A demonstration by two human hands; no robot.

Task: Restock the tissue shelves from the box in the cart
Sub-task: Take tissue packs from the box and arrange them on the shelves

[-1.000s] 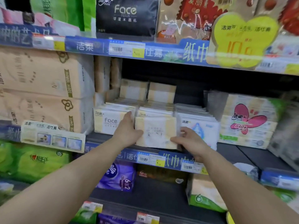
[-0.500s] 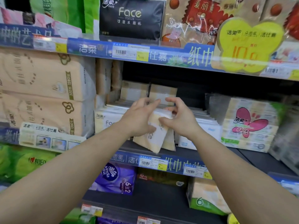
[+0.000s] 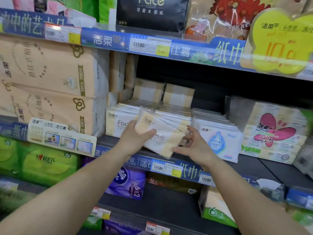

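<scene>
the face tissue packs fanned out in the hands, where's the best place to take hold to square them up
Take the fanned Face tissue packs by their two short yellow ends, one hand from each side. They are flat, slippery film packs, tilted and splayed, so pressing inward at the ends should stack them again. The left hand already grips the upper-left end; the right hand sits at the lower-right corner with its fingers loose, probably best placed flat against that end.

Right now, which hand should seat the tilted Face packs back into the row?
Probably the left hand: it already grips the fanned, tilted Face packs at their upper end. The right hand only touches the lower corner with spread fingers, better for steadying.
</scene>
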